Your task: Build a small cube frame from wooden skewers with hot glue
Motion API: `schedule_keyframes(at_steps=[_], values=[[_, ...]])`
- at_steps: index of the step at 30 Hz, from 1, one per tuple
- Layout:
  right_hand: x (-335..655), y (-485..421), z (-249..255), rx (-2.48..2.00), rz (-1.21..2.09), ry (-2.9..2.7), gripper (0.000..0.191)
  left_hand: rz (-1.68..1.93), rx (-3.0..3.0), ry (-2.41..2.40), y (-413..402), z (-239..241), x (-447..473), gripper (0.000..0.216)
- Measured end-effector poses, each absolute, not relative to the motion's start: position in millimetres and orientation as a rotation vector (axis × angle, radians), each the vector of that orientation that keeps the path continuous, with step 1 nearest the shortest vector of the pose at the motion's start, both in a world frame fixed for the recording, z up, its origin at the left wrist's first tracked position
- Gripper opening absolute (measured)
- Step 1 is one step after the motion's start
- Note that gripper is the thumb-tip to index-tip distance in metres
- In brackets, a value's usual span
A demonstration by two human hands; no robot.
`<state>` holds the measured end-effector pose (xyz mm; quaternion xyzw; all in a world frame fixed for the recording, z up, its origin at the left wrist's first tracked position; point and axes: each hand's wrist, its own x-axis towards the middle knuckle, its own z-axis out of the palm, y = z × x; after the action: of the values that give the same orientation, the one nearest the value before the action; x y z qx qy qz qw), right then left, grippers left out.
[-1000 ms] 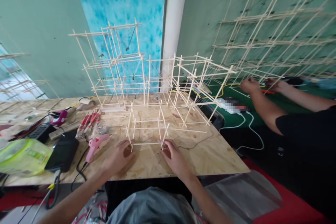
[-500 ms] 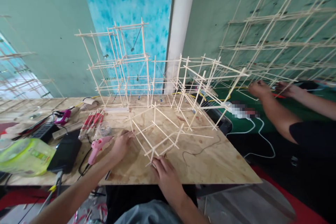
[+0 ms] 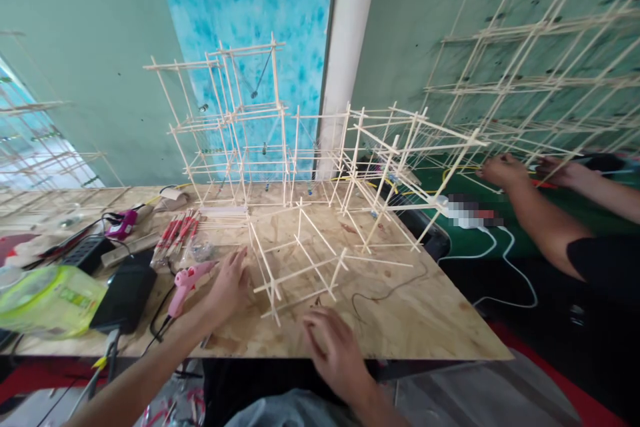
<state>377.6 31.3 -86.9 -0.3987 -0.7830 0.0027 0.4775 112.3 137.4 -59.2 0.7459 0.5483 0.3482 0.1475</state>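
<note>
On the plywood table stands a small frame of thin wooden sticks point(image 3: 273, 289), tilted, its crossed corners facing me. My left hand point(image 3: 229, 288) is just left of the frame with its fingers stretched out and nothing visible in them. To the frame's lower right, my right hand point(image 3: 333, 350) hovers near the table edge, apart from the sticks. Its fingers are loosely curved with a gap to the thumb, and I see nothing in it. A pink hot glue gun point(image 3: 186, 283) lies beside my left forearm.
A larger stick structure point(image 3: 285, 140) rises behind the small frame. Left are red-and-white packets point(image 3: 175, 235), a black box point(image 3: 124, 297) and a yellow-green plastic container point(image 3: 55, 300). A brown string point(image 3: 375, 297) lies at right. Another person's hands point(image 3: 505, 172) work on the far right.
My right hand has let go of the small frame's near corner and drawn back to the right. The frame has turned, its near corner shifting left. My left hand stays beside it.
</note>
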Motion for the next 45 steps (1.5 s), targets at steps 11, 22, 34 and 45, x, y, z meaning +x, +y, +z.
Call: schedule_keyframes(at_steps=[11, 22, 34, 45], values=[[438.1, 69.4, -101.9, -1.293, 0.312, -1.918, 0.036, 0.710, 2.261, 1.374, 50.4, -56.6, 135.6, 0.050], [447.2, 38.1, -40.5, -1.089, 0.672, -1.568, 0.017, 0.848, 2.307, 1.231, 53.9, -6.4, 132.6, 0.027], [430.1, 53.1, -44.2, -0.990, 0.665, -1.730, 0.060, 0.886, 1.706, 1.239, 68.7, 32.1, 140.9, 0.039], [427.8, 48.9, -96.7, -1.319, 0.595, -1.887, 0.025, 0.669, 2.221, 1.323, 64.8, -27.5, 124.3, 0.036]])
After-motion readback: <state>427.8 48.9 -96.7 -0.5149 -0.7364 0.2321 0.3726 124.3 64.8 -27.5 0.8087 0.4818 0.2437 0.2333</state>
